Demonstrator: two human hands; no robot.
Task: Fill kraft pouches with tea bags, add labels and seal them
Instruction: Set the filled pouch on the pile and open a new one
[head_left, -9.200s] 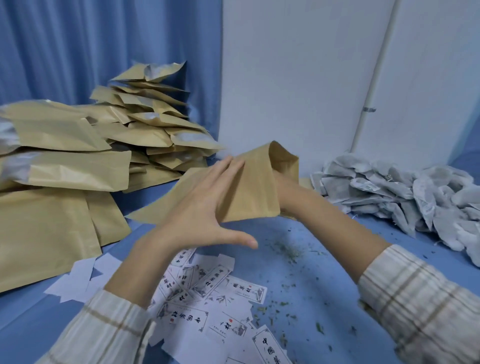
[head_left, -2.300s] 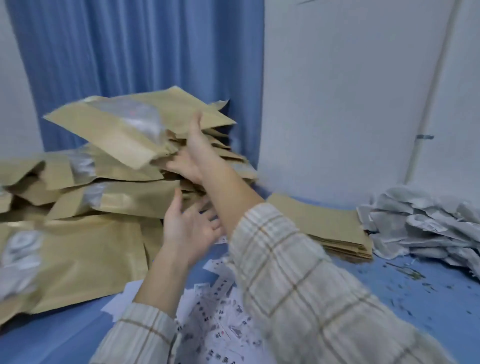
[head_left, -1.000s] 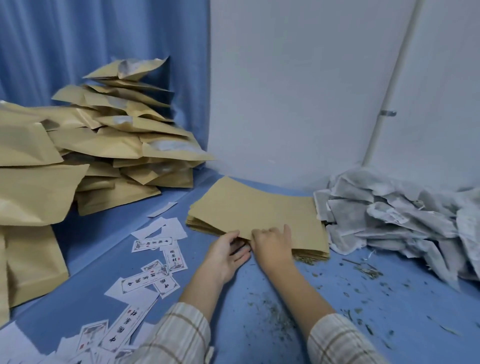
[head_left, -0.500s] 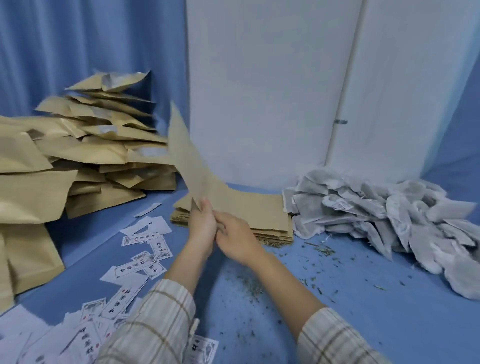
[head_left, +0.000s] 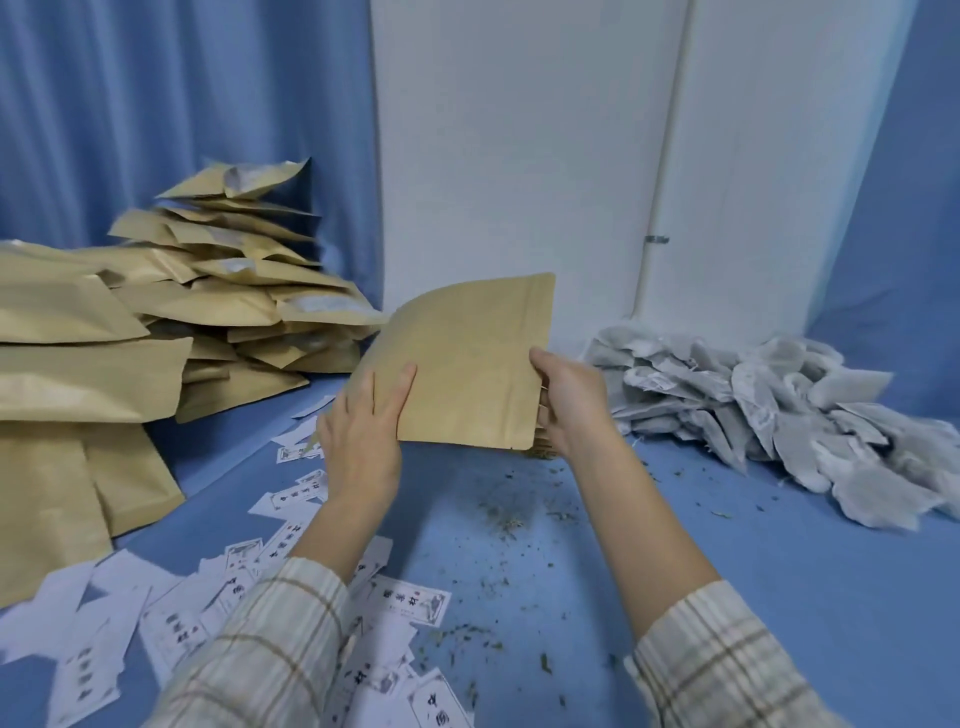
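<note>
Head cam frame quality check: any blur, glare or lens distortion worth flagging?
Head view: soft, even light and no hard glare; the pipe on the wall bows, so wide-angle distortion shows; the held pouch and both hands, left hand and right hand, look slightly soft; print on the labels is too smeared to read.

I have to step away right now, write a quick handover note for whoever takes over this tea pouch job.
Left hand: straight fingers flat on the face of an empty kraft pouch.
Right hand: grips the pouch's right edge; the pouch is lifted off the table.
Tea bags: loose heap on the right.
Labels: scattered near left.
Filled pouches: piled far left.
Left to do on this pouch: open, fill, label, seal.
</note>
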